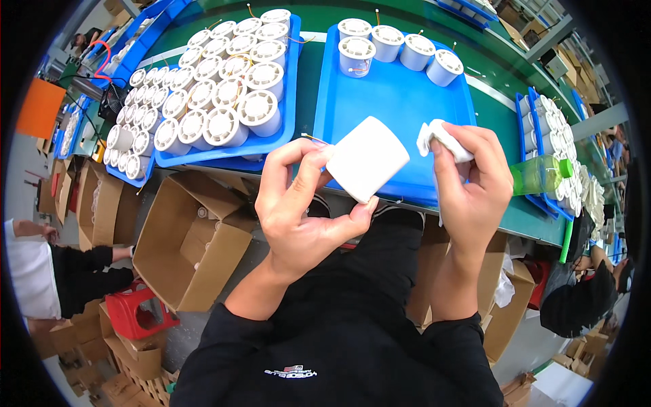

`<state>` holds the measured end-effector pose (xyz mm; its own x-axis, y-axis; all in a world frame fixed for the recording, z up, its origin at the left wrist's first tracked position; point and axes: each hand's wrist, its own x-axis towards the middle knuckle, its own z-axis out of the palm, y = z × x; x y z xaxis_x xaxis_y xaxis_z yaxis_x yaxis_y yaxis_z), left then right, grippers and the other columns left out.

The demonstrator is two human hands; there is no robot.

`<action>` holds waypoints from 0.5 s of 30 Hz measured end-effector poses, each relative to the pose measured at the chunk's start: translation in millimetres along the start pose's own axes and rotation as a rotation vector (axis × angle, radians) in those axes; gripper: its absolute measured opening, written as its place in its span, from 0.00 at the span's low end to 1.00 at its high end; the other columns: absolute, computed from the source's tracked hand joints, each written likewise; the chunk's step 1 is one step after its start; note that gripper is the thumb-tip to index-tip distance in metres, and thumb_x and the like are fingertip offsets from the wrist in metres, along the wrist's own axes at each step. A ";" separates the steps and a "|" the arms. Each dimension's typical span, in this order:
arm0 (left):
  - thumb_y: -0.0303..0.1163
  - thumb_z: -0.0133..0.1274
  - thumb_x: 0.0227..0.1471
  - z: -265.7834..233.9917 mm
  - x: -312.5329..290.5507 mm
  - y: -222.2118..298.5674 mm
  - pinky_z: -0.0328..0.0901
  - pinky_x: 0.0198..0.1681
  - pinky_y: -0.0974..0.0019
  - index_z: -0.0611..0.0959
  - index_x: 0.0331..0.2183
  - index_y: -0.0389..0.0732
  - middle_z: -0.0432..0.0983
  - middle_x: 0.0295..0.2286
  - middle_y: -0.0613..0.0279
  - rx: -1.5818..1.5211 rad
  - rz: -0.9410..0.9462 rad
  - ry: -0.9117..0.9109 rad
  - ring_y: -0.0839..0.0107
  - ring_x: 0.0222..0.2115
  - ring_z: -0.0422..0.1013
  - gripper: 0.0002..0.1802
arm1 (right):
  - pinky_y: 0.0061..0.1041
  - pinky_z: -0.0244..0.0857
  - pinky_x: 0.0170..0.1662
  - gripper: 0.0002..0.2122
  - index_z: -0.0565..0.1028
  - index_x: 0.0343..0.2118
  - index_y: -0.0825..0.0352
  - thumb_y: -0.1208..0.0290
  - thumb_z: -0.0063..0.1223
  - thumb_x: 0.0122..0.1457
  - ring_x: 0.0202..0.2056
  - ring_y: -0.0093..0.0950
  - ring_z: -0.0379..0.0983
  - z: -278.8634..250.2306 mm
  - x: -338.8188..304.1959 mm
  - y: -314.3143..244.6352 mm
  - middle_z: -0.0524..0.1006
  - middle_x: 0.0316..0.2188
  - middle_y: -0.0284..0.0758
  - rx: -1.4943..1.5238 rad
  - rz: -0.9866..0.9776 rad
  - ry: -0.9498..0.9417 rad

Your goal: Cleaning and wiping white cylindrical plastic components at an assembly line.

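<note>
My left hand (298,203) grips a white plastic cylindrical housing (368,160) by its ends, its smooth side turned up. A thin wire pokes out near the thumb and fingers. Pinched in my right hand (471,176) is a crumpled white cloth (444,140), held apart from the housing, a little to its right. Both hands are over the near edge of a blue tray (400,102). Along that tray's far side stand several similar white housings (388,42) with vented round tops and short wires.
To the left, another blue tray (293,102) is packed with upright housings. A green spray bottle (542,175) sits right of my right hand. Cardboard boxes (193,237) stand below the green bench (498,125). A red stool (139,308) and other people are at the sides.
</note>
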<state>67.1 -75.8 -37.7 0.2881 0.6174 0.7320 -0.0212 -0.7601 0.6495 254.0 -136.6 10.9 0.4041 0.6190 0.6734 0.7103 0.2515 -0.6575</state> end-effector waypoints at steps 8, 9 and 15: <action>0.18 0.66 0.31 -3.7 3.5 7.3 0.75 0.44 0.61 0.68 0.53 0.26 0.58 0.48 0.50 -0.066 -0.020 0.008 0.62 0.46 0.67 0.43 | 0.19 0.66 0.33 0.12 0.76 0.36 0.73 0.87 0.59 0.46 0.32 0.26 0.73 -7.4 -9.4 -4.2 0.75 0.32 0.39 0.139 -0.089 0.064; 0.18 0.66 0.32 -4.4 3.9 8.2 0.75 0.44 0.61 0.68 0.53 0.26 0.58 0.48 0.50 -0.060 -0.013 0.011 0.62 0.46 0.68 0.43 | 0.19 0.66 0.33 0.12 0.76 0.35 0.73 0.88 0.59 0.46 0.32 0.26 0.73 -8.2 -10.0 -6.4 0.75 0.31 0.40 0.138 -0.085 0.058; 0.21 0.68 0.30 -0.5 3.4 8.1 0.74 0.38 0.65 0.72 0.48 0.28 0.62 0.45 0.49 0.000 0.007 0.072 0.62 0.41 0.70 0.39 | 0.21 0.65 0.32 0.15 0.77 0.35 0.72 0.86 0.62 0.40 0.30 0.28 0.72 -10.8 -12.0 -14.3 0.75 0.30 0.40 0.086 -0.177 0.052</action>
<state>67.4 -79.7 -29.8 0.2187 0.6248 0.7495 -0.0226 -0.7647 0.6440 245.3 -155.6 15.9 0.3085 0.5209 0.7959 0.7221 0.4165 -0.5524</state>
